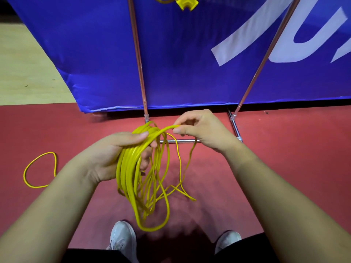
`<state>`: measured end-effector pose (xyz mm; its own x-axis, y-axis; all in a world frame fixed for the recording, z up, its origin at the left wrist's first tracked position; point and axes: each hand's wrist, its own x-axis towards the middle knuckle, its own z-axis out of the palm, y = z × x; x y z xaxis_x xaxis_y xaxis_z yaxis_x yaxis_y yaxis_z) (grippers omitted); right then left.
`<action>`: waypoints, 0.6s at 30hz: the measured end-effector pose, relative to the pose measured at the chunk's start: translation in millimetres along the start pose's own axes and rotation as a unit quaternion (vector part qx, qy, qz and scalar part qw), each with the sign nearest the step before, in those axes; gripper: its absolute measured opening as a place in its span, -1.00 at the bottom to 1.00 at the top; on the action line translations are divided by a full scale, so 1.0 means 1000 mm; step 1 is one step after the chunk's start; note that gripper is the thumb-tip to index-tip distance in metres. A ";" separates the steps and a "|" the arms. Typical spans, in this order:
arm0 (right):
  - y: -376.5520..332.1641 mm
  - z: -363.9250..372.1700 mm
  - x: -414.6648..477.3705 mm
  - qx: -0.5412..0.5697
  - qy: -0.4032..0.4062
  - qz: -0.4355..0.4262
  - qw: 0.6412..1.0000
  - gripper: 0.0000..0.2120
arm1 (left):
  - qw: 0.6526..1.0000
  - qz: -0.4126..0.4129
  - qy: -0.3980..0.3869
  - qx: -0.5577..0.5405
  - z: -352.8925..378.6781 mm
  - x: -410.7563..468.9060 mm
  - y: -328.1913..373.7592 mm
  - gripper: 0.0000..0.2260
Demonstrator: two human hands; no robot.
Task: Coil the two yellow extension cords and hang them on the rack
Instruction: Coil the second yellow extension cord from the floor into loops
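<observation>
The left hand (114,150) grips the coil (131,168) of yellow cord, thumb laid over the top of the bundle and fingers curled underneath, so the loops hang down in front of the person's shoes (123,236). The right hand (201,130), just right of it, pinches a single strand (165,130) between thumb and forefinger and arches it toward the bundle. The loops are uneven: a few thick ones sit tidily in the palm, while thinner-looking ones on the right sag and cross each other (motion blur makes it hard to say whether they are really tangled). A loose loop (55,164) of the same cord lies on the red floor (284,158) to the left, so more remains to gather. To do this turn well, the right hand should lay the strand flat beside the others under the left thumb, matching the length of the tidy loops and giving a slight twist so it does not kink. The rack (139,59) stands just beyond, against a blue banner (180,54); a yellow socket block (187,3) at the far top edge is probably the other cord, already hung.
</observation>
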<state>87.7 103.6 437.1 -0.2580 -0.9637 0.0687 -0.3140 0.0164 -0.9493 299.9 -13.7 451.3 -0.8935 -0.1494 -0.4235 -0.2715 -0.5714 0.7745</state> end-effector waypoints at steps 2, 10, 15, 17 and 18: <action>-0.006 0.003 0.000 0.007 -0.005 -0.020 1.000 -0.94 | 1.000 0.004 -0.028 0.013 0.002 -0.001 -0.002 -0.60; 0.064 -0.004 -0.002 -0.114 -0.043 0.105 0.987 -0.89 | 0.995 0.090 -0.012 -0.050 0.007 -0.011 0.009 -0.68; 0.125 -0.002 -0.011 -0.063 -0.024 0.223 0.972 -0.73 | 0.986 0.132 -0.054 -0.091 0.002 -0.008 0.011 -0.79; 0.143 0.006 -0.015 -0.074 -0.051 0.263 0.961 -0.67 | 0.972 0.122 -0.133 -0.150 -0.001 -0.003 0.010 -0.83; 0.152 0.010 -0.019 -0.069 -0.048 0.285 0.955 -0.66 | 0.968 0.122 -0.144 -0.162 -0.002 -0.002 0.010 -0.83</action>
<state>53.7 121.8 288.6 -0.3392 -0.8081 -0.4815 -0.2673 0.5736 -0.7743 299.5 -21.0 458.7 -0.9924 -0.1072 -0.0604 0.0460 -0.7780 0.6266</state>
